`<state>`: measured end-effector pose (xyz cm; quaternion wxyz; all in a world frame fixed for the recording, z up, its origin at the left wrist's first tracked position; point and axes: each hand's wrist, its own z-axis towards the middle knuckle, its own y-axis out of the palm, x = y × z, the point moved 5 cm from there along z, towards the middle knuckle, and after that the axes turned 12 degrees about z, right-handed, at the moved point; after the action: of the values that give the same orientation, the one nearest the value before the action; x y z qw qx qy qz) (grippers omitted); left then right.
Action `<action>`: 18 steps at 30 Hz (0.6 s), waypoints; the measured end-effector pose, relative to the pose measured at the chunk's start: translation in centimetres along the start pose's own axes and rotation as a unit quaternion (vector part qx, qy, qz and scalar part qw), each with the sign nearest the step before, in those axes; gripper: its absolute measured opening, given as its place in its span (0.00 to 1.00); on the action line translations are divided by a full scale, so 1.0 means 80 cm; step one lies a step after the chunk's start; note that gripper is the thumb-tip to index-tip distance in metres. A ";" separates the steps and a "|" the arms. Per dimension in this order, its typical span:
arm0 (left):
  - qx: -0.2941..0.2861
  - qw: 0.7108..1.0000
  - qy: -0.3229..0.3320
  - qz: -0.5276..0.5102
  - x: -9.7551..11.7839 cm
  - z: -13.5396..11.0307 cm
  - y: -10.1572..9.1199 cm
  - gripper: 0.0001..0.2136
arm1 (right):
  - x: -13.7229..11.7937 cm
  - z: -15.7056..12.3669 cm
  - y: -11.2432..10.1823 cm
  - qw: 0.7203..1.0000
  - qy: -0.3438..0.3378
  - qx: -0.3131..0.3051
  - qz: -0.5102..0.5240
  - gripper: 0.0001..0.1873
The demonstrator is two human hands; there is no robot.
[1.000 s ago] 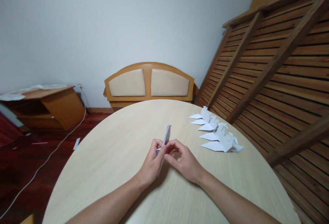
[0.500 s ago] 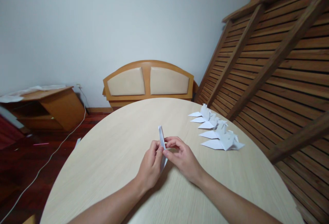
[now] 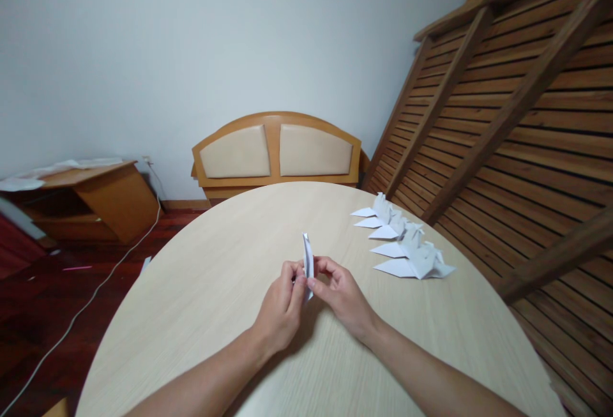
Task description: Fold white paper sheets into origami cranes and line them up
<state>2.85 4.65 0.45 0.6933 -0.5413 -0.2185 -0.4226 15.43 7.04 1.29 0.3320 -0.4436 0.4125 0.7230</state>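
A narrow piece of folded white paper point(image 3: 308, 254) stands upright on edge between my two hands, above the middle of the round table point(image 3: 215, 289). My left hand point(image 3: 283, 302) pinches its left side between thumb and bent fingers. On the other side my right hand point(image 3: 342, 292) grips it with thumb and fingertips, fingers curled behind it. Part of the paper's lower end is hidden by my thumbs and fingers. To the right, a row of several white origami birds point(image 3: 416, 260) stands on the table, apart from my hands.
A wooden slatted frame point(image 3: 517, 117) leans along the right side, close to the table's edge. Behind the table stands a padded headboard point(image 3: 278, 181). At left are a low wooden cabinet point(image 3: 115, 206) and a white cable point(image 3: 100, 286) across the dark floor.
The folded paper has shifted slightly right and turned, so more of its near face shows above my fingers and less below. Both hands still grip it.
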 end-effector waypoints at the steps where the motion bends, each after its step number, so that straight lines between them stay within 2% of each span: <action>1: 0.003 1.000 -0.004 -0.006 -0.001 0.001 -0.001 0.15 | 0.001 -0.001 0.001 1.000 -0.001 -0.006 -0.003 0.15; 8: -0.022 0.999 0.033 -0.024 0.005 0.001 0.001 0.16 | 0.001 -0.003 -0.001 1.000 0.005 -0.009 -0.015 0.13; 13: -0.046 0.998 0.046 -0.016 0.011 -0.004 0.005 0.14 | 0.001 0.001 -0.013 0.998 0.000 0.061 -0.020 0.13; 18: -0.041 0.991 0.009 -0.124 0.006 -0.006 0.014 0.18 | 0.003 0.002 -0.017 0.996 0.011 0.085 -0.038 0.13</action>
<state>3.97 4.10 0.07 0.6148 -0.5340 -0.2606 -0.5185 16.49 7.79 0.72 0.3910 -0.4370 0.4591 0.6673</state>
